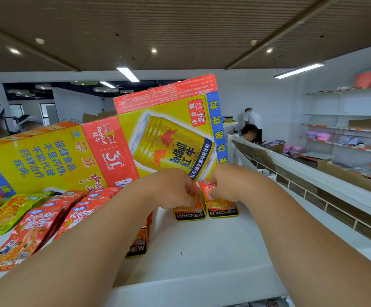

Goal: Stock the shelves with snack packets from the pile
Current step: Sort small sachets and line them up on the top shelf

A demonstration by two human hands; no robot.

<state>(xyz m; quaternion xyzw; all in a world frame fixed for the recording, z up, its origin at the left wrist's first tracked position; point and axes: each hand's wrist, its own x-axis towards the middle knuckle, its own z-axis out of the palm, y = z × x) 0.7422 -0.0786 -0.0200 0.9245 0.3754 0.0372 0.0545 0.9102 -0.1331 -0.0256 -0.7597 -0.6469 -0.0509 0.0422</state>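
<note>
Two orange KONCHEW snack packets stand side by side at the back of the white top shelf (202, 251). My left hand (173, 189) pinches the top of the left packet (190, 212). My right hand (226, 182) pinches the top of the right packet (222, 206). Both hands have curled fingers and hide the packets' upper edges. Another KONCHEW packet (139, 247) lies partly under my left forearm. Rows of red-orange packets (38, 227) and yellow-green packets (5, 216) lie flat on the shelf at the left.
A yellow and red Red Bull carton (164, 134) leans behind the packets, with a second carton (47, 158) to its left. A white railing (301, 167) runs along the right. Wall shelves (346, 129) stand far right. People stand in the background.
</note>
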